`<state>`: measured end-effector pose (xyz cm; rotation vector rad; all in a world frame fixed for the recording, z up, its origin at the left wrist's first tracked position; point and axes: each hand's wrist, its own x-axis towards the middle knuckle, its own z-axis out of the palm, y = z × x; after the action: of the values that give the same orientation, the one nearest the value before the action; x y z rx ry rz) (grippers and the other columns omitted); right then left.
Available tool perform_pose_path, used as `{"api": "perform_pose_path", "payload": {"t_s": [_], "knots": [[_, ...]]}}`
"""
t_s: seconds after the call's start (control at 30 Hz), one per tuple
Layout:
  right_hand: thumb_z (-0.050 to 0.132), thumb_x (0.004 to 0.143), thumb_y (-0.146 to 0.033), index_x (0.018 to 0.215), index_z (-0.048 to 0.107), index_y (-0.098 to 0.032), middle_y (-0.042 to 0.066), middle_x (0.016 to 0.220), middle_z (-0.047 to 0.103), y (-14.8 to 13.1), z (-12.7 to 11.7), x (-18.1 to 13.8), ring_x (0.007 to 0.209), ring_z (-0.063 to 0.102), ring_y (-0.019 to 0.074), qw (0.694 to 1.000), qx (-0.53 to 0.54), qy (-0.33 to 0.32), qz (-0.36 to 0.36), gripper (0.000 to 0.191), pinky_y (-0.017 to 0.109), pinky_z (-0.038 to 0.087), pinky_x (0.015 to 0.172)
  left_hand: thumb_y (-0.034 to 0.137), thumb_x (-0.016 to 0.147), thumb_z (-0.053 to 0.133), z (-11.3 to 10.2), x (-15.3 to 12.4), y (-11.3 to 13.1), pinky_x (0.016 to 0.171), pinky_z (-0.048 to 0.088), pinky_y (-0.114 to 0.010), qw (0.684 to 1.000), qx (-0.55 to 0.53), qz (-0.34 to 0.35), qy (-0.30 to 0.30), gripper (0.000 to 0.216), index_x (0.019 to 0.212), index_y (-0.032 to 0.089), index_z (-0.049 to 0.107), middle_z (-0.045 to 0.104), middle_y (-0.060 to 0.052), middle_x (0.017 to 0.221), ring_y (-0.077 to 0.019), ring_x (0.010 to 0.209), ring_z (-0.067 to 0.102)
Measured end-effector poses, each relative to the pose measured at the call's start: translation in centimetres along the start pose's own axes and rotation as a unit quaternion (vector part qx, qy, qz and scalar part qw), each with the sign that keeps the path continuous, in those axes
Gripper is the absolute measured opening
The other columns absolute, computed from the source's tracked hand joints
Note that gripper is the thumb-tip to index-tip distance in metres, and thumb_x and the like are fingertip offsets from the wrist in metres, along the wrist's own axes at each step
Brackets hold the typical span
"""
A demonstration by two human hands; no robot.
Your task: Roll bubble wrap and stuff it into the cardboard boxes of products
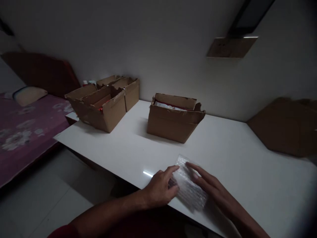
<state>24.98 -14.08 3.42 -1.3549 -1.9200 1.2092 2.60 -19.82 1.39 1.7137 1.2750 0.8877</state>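
A clear sheet of bubble wrap, partly blurred, is at the front edge of the white table. My left hand grips its left side, the index finger reaching over the top and the thumb lower down; its other fingers are curled and mostly hidden. My right hand is at the right side, fingers stretched out, the tips touching or just over the wrap. Whether anything lies inside or under the bubble wrap cannot be made out.
On the white table stands an open cardboard box with whitish items inside. Several more open boxes are grouped at the left. Brown cardboard lies at the right. A bed adjoins the left side; a socket plate is on the wall.
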Motion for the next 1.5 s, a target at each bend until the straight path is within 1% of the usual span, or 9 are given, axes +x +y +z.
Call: {"api": "perform_pose_path", "payload": {"t_s": [0.13, 0.27, 0.43, 0.6, 0.77, 0.93, 1.13, 1.27, 1.5], "knots": [[0.056, 0.088, -0.062, 0.138, 0.056, -0.018, 0.016, 0.114, 0.072, 0.1, -0.6, 0.8, 0.094, 0.072, 0.0284, 0.994, 0.032, 0.105, 0.012, 0.067, 0.040, 0.060, 0.076, 0.019, 0.080, 0.057, 0.3, 0.6, -0.3, 0.067, 0.043, -0.027, 0.998, -0.050, -0.020, 0.014, 0.065, 0.143, 0.018, 0.044, 0.061, 0.002, 0.077, -0.0142, 0.067, 0.053], [0.057, 0.094, -0.039, 0.114, 0.067, -0.024, 0.009, 0.115, 0.071, -0.3, 0.3, -3.3, 0.090, 0.072, 0.0208, 0.966, -0.070, 0.206, -0.138, 0.027, 0.033, 0.059, 0.077, 0.019, 0.081, 0.056, 0.3, 1.4, -0.7, 0.070, 0.043, -0.027, 0.999, -0.041, -0.029, 0.010, 0.067, 0.146, 0.019, 0.040, 0.060, 0.002, 0.078, -0.0153, 0.071, 0.055], [0.064, 0.086, -0.022, 0.129, 0.059, -0.024, 0.011, 0.129, 0.065, -0.2, 3.4, -7.1, 0.117, 0.061, 0.0271, 0.903, -0.302, 0.141, -0.273, 0.043, 0.043, 0.054, 0.092, 0.020, 0.083, 0.056, 0.4, 1.7, -0.8, 0.069, 0.048, -0.031, 0.999, 0.018, -0.034, -0.010, 0.071, 0.150, 0.020, 0.033, 0.061, 0.001, 0.080, -0.0176, 0.070, 0.058], [0.055, 0.093, -0.015, 0.124, 0.060, -0.018, 0.012, 0.124, 0.069, 0.9, 4.9, -5.8, 0.114, 0.062, 0.0256, 0.883, -0.359, 0.136, -0.271, 0.032, 0.044, 0.053, 0.089, 0.020, 0.084, 0.058, 0.4, 0.1, -1.5, 0.101, 0.048, -0.047, 0.988, 0.083, 0.101, 0.082, 0.066, 0.147, 0.021, 0.036, 0.039, -0.017, 0.151, -0.0298, 0.129, 0.050], [0.050, 0.096, -0.014, 0.113, 0.064, -0.022, 0.007, 0.103, 0.074, 0.8, 5.0, -5.3, 0.094, 0.069, 0.0204, 0.905, -0.254, 0.195, -0.280, 0.023, 0.037, 0.057, 0.078, 0.007, 0.083, 0.054, -0.3, -1.1, -1.7, 0.105, 0.044, -0.052, 0.965, 0.140, 0.222, -0.001, 0.058, 0.139, 0.023, 0.046, 0.061, -0.011, 0.133, -0.0281, 0.127, 0.052], [0.049, 0.099, -0.027, 0.112, 0.065, -0.022, 0.007, 0.100, 0.075, 0.4, 4.8, -6.4, 0.087, 0.072, 0.0192, 0.960, -0.173, 0.167, -0.146, 0.021, 0.031, 0.059, 0.074, 0.013, 0.088, 0.051, -0.6, -0.8, -0.2, 0.088, 0.053, -0.044, 0.988, 0.100, 0.114, -0.022, 0.044, 0.131, 0.020, 0.055, 0.071, -0.010, 0.113, -0.0239, 0.100, 0.064], [0.061, 0.090, -0.022, 0.125, 0.059, -0.023, 0.012, 0.119, 0.067, 0.8, 4.8, -7.7, 0.108, 0.063, 0.0272, 0.891, -0.295, 0.271, -0.215, 0.035, 0.044, 0.052, 0.088, 0.018, 0.087, 0.054, 0.3, 0.8, -0.4, 0.092, 0.054, -0.045, 0.990, 0.114, 0.083, 0.003, 0.050, 0.136, 0.020, 0.050, 0.070, -0.012, 0.118, -0.0252, 0.102, 0.066], [0.062, 0.089, -0.022, 0.126, 0.059, -0.020, 0.012, 0.123, 0.067, 0.6, 5.6, -7.3, 0.109, 0.062, 0.0284, 0.891, -0.346, 0.183, -0.230, 0.037, 0.045, 0.049, 0.088, 0.016, 0.086, 0.056, 0.9, 1.6, -0.5, 0.090, 0.055, -0.043, 0.989, 0.123, 0.083, 0.013, 0.054, 0.138, 0.021, 0.047, 0.068, -0.009, 0.112, -0.0237, 0.100, 0.065], [0.055, 0.096, -0.021, 0.109, 0.066, -0.022, 0.007, 0.100, 0.074, 1.1, 5.7, -6.5, 0.090, 0.068, 0.0213, 0.922, -0.224, 0.250, -0.193, 0.018, 0.037, 0.053, 0.078, 0.033, 0.089, 0.059, -0.3, -0.6, -0.1, 0.089, 0.056, -0.042, 0.993, -0.034, 0.007, 0.109, 0.050, 0.136, 0.021, 0.047, 0.058, -0.013, 0.129, -0.0222, 0.104, 0.063]]}}
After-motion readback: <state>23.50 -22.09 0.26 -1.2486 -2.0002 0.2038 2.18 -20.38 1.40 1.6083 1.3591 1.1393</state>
